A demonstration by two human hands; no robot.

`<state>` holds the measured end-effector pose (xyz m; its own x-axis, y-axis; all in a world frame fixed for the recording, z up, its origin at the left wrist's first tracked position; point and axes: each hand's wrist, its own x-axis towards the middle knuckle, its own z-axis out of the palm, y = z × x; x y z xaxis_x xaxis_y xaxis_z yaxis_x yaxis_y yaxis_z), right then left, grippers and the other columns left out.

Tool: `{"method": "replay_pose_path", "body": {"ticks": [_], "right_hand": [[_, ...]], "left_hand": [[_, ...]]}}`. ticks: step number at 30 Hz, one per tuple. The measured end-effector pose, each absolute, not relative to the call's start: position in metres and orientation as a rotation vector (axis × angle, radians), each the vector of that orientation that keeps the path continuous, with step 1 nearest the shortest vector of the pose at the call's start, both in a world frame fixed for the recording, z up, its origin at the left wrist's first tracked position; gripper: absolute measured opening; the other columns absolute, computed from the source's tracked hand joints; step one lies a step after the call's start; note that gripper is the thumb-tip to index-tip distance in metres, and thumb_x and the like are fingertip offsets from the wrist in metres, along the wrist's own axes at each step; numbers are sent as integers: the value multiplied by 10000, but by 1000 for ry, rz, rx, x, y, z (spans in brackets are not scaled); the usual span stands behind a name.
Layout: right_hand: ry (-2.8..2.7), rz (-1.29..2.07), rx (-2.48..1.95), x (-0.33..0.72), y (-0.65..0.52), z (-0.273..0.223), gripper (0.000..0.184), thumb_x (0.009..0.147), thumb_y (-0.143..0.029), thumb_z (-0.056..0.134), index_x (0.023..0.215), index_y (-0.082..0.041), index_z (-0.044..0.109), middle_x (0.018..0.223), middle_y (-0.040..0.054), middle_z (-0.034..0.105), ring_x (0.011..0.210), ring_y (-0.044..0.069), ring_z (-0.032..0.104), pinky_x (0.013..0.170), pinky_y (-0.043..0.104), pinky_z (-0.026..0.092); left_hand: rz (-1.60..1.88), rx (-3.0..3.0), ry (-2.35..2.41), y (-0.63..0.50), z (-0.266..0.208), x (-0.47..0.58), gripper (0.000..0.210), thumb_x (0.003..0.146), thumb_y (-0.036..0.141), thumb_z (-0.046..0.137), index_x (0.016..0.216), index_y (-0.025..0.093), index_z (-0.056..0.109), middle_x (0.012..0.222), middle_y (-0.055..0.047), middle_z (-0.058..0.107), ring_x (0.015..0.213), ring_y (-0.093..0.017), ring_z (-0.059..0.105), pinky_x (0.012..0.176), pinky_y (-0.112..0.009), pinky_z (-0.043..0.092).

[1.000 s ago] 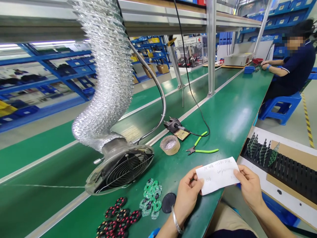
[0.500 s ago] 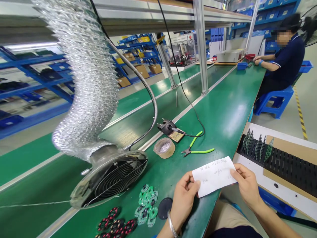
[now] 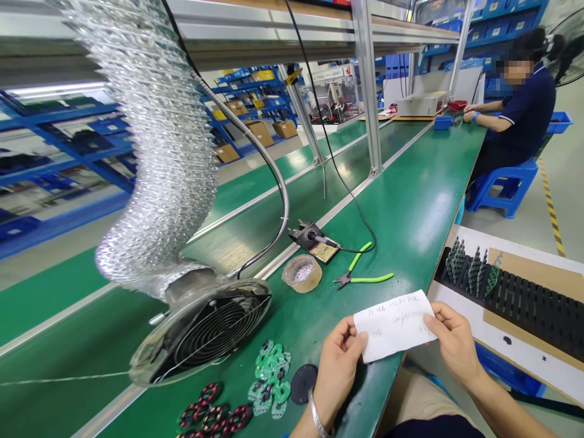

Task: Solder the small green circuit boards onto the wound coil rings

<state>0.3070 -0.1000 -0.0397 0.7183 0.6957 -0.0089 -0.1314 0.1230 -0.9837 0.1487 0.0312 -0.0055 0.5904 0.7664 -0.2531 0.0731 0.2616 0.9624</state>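
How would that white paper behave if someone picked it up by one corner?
The white paper would probably be very light, as it looks like a thin sheet. It would likely droop somewhat, since the left hand and right hand now support opposite ends. Tearing seems unlikely with gentle handling; no rips show.

Bright light around you
Your worktop (image 3: 410, 194) catches pale glare near its right edge; shelves (image 3: 82, 216) beyond its left edge blur.

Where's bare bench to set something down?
Widest: green bench beyond the green pliers, up to the blue bin. Smaller: between the round tub and the black disc. Crowded: left of the left hand, with the disc, green rings, dark rings and fan hood.
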Motion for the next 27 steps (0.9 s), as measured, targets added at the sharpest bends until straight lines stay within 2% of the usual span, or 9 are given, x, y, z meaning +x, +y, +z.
{"method": "replay_pose_path", "body": {"ticks": [14, 16, 21, 24, 27], "right_hand": [[-549, 667, -1296, 307, -101, -40, 272, 837, -432, 632, 749, -178, 591, 574, -10, 579, 474, 111, 494, 440, 215, 418], [-565, 678, -1299, 307, -100, -41, 265, 848, -425, 615, 756, -179, 580, 584, -12, 579, 478, 111, 498, 441, 214, 422], [-631, 693, -1323, 305, -95, -44, 230, 866, -390, 550, 785, -175, 567, 601, -16, 566, 479, 111, 493, 435, 215, 412], [-664, 609, -1381, 298, -93, -41, 145, 824, -298, 566, 748, -175, 556, 613, -25, 544, 519, 105, 481, 483, 213, 395], [-708, 479, -1444, 284, -91, -30, 96, 777, -217, 597, 705, -176, 549, 639, -32, 526, 574, 100, 464, 548, 218, 375]], "left_hand": [[569, 1219, 834, 30, -4, 150, 271, 646, 341, 758, 694, 157, 565, 599, 69, 429, 496, -63, 394, 473, -165, 342], [570, 1228, 836, 30, -4, 149, 278, 652, 358, 764, 714, 154, 585, 597, 62, 466, 498, -65, 412, 473, -163, 356], [477, 1334, 857, 23, -5, 146, 473, 663, 484, 761, 963, 136, 648, 789, -52, 684, 611, -168, 588, 493, -244, 500], [601, 1563, 943, 13, -14, 146, 515, 715, 530, 706, 1044, 136, 672, 885, -94, 717, 711, -228, 651, 547, -284, 560], [780, 1792, 925, 1, -25, 149, 448, 798, 511, 623, 1088, 178, 699, 1050, -102, 708, 819, -244, 676, 562, -258, 577]]}}
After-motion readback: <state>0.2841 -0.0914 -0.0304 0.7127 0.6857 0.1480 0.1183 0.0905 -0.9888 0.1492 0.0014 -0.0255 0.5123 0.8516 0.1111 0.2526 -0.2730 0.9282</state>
